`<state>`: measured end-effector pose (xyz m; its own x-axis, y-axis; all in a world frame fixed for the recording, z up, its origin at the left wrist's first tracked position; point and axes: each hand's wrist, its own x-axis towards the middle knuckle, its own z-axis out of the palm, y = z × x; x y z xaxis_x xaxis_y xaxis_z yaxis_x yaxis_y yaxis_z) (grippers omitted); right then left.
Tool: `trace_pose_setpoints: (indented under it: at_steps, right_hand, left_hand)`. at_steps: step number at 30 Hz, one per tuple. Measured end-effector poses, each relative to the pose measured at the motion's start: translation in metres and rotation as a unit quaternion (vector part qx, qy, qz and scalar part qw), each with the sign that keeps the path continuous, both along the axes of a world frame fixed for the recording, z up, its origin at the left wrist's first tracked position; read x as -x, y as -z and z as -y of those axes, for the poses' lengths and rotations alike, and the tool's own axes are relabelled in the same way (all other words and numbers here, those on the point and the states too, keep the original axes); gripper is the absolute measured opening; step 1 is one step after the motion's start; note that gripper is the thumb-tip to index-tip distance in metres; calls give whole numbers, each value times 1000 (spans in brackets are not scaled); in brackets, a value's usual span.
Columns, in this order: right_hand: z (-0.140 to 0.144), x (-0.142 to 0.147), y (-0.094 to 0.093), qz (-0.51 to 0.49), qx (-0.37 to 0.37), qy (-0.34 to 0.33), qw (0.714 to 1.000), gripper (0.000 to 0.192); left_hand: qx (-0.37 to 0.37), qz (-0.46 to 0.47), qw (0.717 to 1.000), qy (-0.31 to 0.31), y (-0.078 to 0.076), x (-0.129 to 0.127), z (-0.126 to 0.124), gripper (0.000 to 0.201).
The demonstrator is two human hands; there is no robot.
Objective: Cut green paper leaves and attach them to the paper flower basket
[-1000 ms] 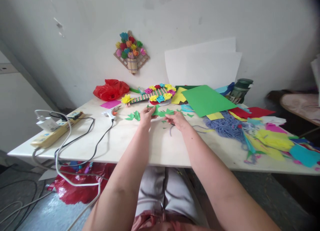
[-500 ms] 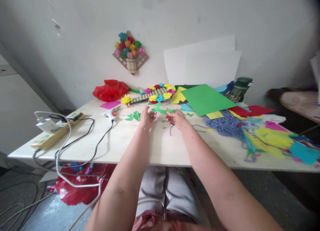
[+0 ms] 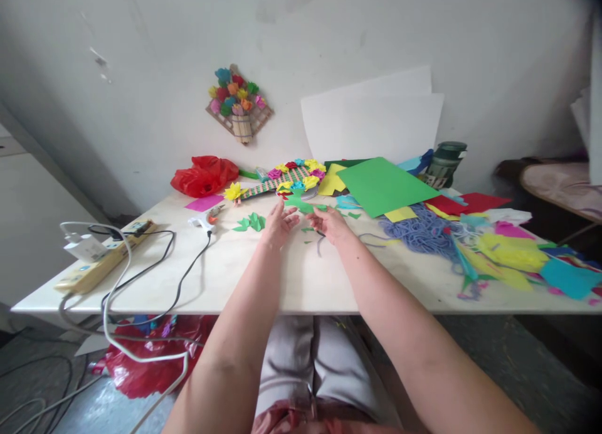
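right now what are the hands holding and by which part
Both the left hand and right hand meet at a green cut paper leaf shape, apparently at its near edge; the exact grip is too small to tell.

No readable text, label, brand or number showing anywhere; jar (image 3: 444, 161) label at upper right of frame appearing too blurred to read.

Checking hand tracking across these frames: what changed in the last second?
The left hand went from pinching the green paper cutout to open, fingers spread beside it. The right hand stayed close at the cutout's right side; whether it grips is unclear. The camera view shifted slightly. The glue gun, green sheet, blue yarn and power strip stayed put.
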<state>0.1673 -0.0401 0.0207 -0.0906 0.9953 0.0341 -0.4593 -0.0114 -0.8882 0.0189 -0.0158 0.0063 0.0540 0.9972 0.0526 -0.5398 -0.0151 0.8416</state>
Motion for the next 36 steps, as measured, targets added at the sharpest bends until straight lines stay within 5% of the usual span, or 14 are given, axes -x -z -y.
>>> trace_pose_setpoints:
  at_steps: [5, 36]
  right_hand:
    - [0, 1, 1, 12, -2, -32, 999, 7]
    - [-4, 1, 6, 50, -15, -1, 999, 7]
  left_hand:
    - [-48, -68, 995, 61, 1, -7, 9, 33]
    - [-102, -96, 987, 74, 2, -9, 10, 14]
